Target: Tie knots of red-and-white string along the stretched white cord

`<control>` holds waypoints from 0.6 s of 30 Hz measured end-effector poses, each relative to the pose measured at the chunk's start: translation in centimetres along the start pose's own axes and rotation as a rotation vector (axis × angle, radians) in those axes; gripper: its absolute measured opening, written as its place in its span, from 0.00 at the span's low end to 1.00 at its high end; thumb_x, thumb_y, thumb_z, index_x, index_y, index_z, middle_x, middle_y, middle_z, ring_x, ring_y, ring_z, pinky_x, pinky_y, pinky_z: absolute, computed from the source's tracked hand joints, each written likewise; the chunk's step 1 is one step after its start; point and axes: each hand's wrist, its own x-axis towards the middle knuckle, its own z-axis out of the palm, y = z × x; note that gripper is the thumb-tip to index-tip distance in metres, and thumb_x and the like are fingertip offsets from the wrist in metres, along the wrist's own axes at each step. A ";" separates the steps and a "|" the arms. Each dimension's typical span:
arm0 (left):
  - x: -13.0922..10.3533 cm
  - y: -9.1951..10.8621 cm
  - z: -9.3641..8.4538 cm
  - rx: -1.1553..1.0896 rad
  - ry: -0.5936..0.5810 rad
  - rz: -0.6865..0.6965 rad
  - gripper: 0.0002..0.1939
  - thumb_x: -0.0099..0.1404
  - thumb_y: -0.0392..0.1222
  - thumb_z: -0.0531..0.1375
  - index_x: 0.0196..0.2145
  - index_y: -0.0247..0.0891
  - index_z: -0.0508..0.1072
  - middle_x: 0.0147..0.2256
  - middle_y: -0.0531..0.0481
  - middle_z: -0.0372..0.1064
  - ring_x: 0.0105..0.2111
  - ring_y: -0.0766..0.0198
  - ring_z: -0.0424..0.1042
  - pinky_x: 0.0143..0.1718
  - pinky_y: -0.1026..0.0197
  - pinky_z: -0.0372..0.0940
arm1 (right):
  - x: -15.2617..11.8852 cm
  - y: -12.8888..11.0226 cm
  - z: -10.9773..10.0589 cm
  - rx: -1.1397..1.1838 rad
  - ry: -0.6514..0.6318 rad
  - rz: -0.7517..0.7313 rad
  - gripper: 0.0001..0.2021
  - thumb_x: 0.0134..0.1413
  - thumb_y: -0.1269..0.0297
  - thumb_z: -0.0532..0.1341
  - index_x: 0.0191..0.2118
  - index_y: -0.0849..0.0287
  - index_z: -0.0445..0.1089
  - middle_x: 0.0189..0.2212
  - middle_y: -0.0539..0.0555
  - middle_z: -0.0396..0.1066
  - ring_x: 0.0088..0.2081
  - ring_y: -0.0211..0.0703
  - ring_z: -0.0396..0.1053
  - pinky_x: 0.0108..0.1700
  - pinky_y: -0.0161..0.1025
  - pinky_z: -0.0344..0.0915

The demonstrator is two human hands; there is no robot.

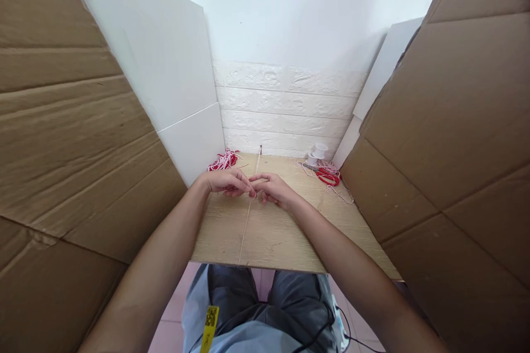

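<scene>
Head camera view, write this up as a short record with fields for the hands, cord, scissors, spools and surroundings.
Left hand: fingertips at the cord, beside the right hand
Right hand: fingertips at the cord too; exact grip too small to tell
Cord: thin and pale, running from the wall toward the table's near edge
Table: light wood
Far left: red and pink-white string pile
Far right: scissors with red handles, white spools, loose string
Sides: cardboard
</scene>
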 end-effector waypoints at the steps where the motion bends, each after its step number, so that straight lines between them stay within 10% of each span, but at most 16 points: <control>1: 0.1 -0.1 0.0 -0.003 0.007 0.002 0.16 0.58 0.49 0.64 0.39 0.34 0.82 0.16 0.54 0.59 0.16 0.70 0.54 0.15 0.65 0.48 | 0.0 0.0 -0.1 0.012 -0.002 0.011 0.20 0.43 0.70 0.65 0.47 0.59 0.70 0.24 0.49 0.75 0.16 0.31 0.60 0.15 0.28 0.48; 8: 1.2 -0.8 -0.2 -0.110 0.302 0.006 0.15 0.60 0.52 0.63 0.36 0.36 0.77 0.18 0.56 0.60 0.15 0.73 0.55 0.15 0.68 0.50 | 0.3 0.3 -0.4 0.003 0.040 -0.015 0.26 0.38 0.70 0.63 0.49 0.58 0.65 0.27 0.50 0.76 0.15 0.31 0.59 0.15 0.29 0.42; 18: 1.5 -0.7 0.5 -0.034 0.139 -0.042 0.24 0.64 0.58 0.59 0.30 0.32 0.78 0.15 0.50 0.64 0.13 0.70 0.58 0.13 0.68 0.51 | 0.2 -0.5 -0.8 -0.058 0.086 0.052 0.18 0.47 0.61 0.64 0.45 0.56 0.61 0.18 0.43 0.65 0.14 0.31 0.51 0.17 0.30 0.42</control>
